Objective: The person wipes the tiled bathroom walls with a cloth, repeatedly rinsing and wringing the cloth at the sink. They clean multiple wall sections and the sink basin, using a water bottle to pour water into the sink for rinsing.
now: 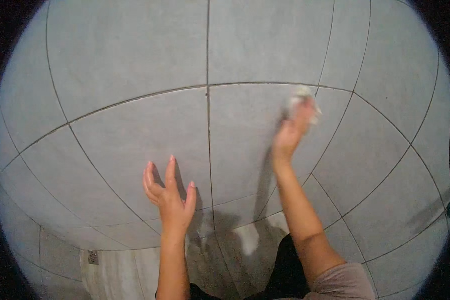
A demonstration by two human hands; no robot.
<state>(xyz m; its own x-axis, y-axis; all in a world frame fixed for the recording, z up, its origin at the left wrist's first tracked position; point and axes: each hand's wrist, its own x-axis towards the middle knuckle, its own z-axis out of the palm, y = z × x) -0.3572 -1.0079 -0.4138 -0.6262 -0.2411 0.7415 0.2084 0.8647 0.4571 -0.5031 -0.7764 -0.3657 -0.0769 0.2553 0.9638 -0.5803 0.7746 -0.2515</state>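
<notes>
Head view, as I read it from my station: the right hand [291, 131] presses a small, blurred whitish cloth [302, 96] against the grey tiled wall [135, 130], while the left hand [169, 194] rests open-fingered lower on the tiles, above a floor drain [93, 257].

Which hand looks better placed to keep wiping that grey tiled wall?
Probably the right hand: it is raised against the tiled wall with a pale cloth bunched at its fingertips. The left hand is open and empty, fingers spread, lower on the tiles.
</notes>
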